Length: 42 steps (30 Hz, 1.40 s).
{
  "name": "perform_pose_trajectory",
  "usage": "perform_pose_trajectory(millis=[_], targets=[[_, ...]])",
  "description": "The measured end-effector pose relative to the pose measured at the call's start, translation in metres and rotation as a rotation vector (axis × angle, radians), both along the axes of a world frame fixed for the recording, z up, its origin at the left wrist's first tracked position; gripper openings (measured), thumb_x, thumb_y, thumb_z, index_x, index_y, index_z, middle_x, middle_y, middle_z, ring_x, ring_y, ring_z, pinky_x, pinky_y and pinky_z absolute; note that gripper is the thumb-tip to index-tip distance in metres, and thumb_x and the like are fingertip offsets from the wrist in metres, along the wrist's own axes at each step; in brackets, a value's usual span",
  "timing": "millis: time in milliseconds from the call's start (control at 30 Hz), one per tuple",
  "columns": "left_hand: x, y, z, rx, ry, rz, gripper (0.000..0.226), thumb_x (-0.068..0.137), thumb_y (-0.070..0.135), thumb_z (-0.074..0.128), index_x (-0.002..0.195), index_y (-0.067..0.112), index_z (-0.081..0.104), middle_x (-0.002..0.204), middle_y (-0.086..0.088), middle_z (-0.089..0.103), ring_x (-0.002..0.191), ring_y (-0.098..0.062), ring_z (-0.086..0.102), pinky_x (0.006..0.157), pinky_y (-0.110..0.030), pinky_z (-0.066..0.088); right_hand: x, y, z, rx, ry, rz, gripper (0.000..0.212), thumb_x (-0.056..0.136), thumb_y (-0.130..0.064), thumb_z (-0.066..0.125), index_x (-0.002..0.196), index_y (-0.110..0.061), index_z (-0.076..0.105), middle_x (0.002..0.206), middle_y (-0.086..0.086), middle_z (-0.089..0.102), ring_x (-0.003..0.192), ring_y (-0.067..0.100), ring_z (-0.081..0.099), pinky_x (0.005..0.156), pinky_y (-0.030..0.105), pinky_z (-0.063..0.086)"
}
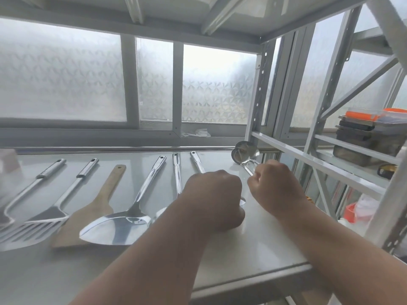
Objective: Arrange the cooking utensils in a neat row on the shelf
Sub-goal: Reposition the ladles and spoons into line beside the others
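Frosted windows [66, 80] back a white shelf [253, 249]. Utensils lie in a row from lower left to center. Right hand [273, 186] grasps the ladle [245, 154] handle at center right; left hand [211, 194] curls over a spoon [197, 161].

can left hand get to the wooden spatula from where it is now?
Probably yes. The left hand sits curled over the spoon handles, and the wooden spatula lies two utensils to its left, flat on the shelf. Nothing stands over it; only the steel turner lies between, overlapping the spatula's blade edge.
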State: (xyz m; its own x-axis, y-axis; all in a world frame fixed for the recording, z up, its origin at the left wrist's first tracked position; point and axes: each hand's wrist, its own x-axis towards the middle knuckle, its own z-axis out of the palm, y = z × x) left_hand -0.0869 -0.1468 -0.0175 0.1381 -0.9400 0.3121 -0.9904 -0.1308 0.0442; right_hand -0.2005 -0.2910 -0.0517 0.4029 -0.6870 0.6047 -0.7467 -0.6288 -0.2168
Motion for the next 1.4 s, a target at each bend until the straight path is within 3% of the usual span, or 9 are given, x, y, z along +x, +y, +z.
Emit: perform_pose_trajectory(millis=[233, 333, 467, 600, 733, 900, 1000, 1167, 1400], targets=[[0.007, -0.005, 0.008, -0.417, 0.189, 0.123, 0.02, 0.093, 0.002, 0.046, 0.083, 0.018, 0.04, 0.07, 0.003, 0.038, 0.074, -0.033, 0.048, 0.068, -0.037, 0.035, 0.0, -0.004, -0.004, -0.021, -0.05, 0.026, 0.023, 0.086, -0.018, 0.059, 0.064, -0.013, 0.053, 0.071, 0.002, 0.049, 0.064, 0.032, 0.054, 0.058, 0.041, 0.053], [0.009, -0.007, 0.009, -0.557, 0.295, 0.156, 0.014, 0.098, 0.003, 0.046, 0.1, 0.018, 0.046, 0.067, 0.003, 0.043, 0.07, -0.035, 0.047, 0.065, -0.038, 0.036, -0.001, -0.007, -0.005, -0.029, -0.031, 0.034, 0.02, 0.088, -0.018, 0.059, 0.069, -0.011, 0.059, 0.072, 0.002, 0.051, 0.065, 0.031, 0.055, 0.059, 0.042, 0.054], [0.015, -0.011, 0.005, -0.863, 0.431, 0.064, 0.012, 0.103, 0.015, 0.049, 0.097, 0.022, 0.056, 0.072, 0.005, 0.064, 0.071, -0.032, 0.058, 0.064, -0.041, 0.046, 0.0, -0.007, -0.007, -0.043, -0.073, 0.056, 0.004, 0.087, -0.015, 0.06, 0.087, -0.014, 0.064, 0.085, 0.005, 0.063, 0.076, 0.033, 0.062, 0.064, 0.044, 0.056], [0.021, -0.007, 0.018, -1.109, 0.876, 0.02, 0.029, 0.108, 0.015, 0.052, 0.082, 0.024, 0.06, 0.067, 0.014, 0.064, 0.07, 0.0, 0.061, 0.064, -0.013, 0.044, 0.001, -0.008, -0.006, -0.088, -0.084, 0.045, 0.042, 0.088, -0.016, 0.063, 0.128, -0.017, 0.052, 0.111, 0.011, 0.06, 0.09, 0.039, 0.064, 0.065, 0.041, 0.053], [0.035, -0.014, 0.021, -1.147, 1.257, 0.151, 0.02, 0.105, 0.03, 0.058, 0.091, 0.023, 0.071, 0.081, 0.007, 0.071, 0.077, -0.015, 0.067, 0.07, -0.034, 0.055, -0.003, -0.008, -0.002, -0.166, -0.162, -0.009, 0.081, 0.085, -0.018, 0.072, 0.154, -0.021, 0.032, 0.127, 0.012, 0.043, 0.1, 0.039, 0.059, 0.067, 0.036, 0.047], [0.047, -0.02, 0.018, -1.066, 1.67, 0.187, 0.025, 0.098, 0.035, 0.069, 0.08, 0.026, 0.082, 0.077, 0.007, 0.071, 0.069, -0.015, 0.066, 0.059, -0.026, 0.054, -0.01, -0.015, 0.002, -0.298, -0.227, -0.115, 0.1, 0.08, -0.015, 0.078, 0.163, -0.021, 0.023, 0.142, 0.03, 0.036, 0.126, 0.049, 0.044, 0.099, 0.057, 0.048], [0.05, -0.018, 0.017, -1.037, 1.744, 0.198, 0.029, 0.096, 0.034, 0.073, 0.068, 0.035, 0.082, 0.071, 0.008, 0.067, 0.069, -0.016, 0.063, 0.067, -0.033, 0.055, -0.013, -0.021, 0.002, -0.305, -0.205, -0.188, 0.092, 0.081, -0.015, 0.078, 0.16, -0.023, 0.033, 0.153, 0.031, 0.03, 0.134, 0.05, 0.039, 0.103, 0.059, 0.042], [0.057, -0.015, 0.017, -1.075, 1.804, 0.217, 0.017, 0.092, 0.035, 0.082, 0.081, 0.022, 0.082, 0.075, 0.004, 0.074, 0.073, -0.02, 0.07, 0.087, -0.051, 0.064, -0.018, -0.026, 0.001, -0.277, -0.162, -0.292, 0.048, 0.091, -0.016, 0.066, 0.138, -0.021, 0.055, 0.155, 0.024, 0.037, 0.142, 0.044, 0.032, 0.104, 0.064, 0.032], [0.062, -0.014, 0.018, -1.127, 1.967, 0.172, 0.007, 0.093, 0.024, 0.076, 0.087, 0.021, 0.078, 0.086, 0.003, 0.072, 0.085, -0.019, 0.071, 0.092, -0.058, 0.063, -0.017, -0.033, -0.002, -0.324, -0.164, -0.246, 0.015, 0.104, -0.025, 0.055, 0.115, -0.018, 0.062, 0.117, 0.013, 0.064, 0.128, 0.045, 0.052, 0.115, 0.068, 0.027]])
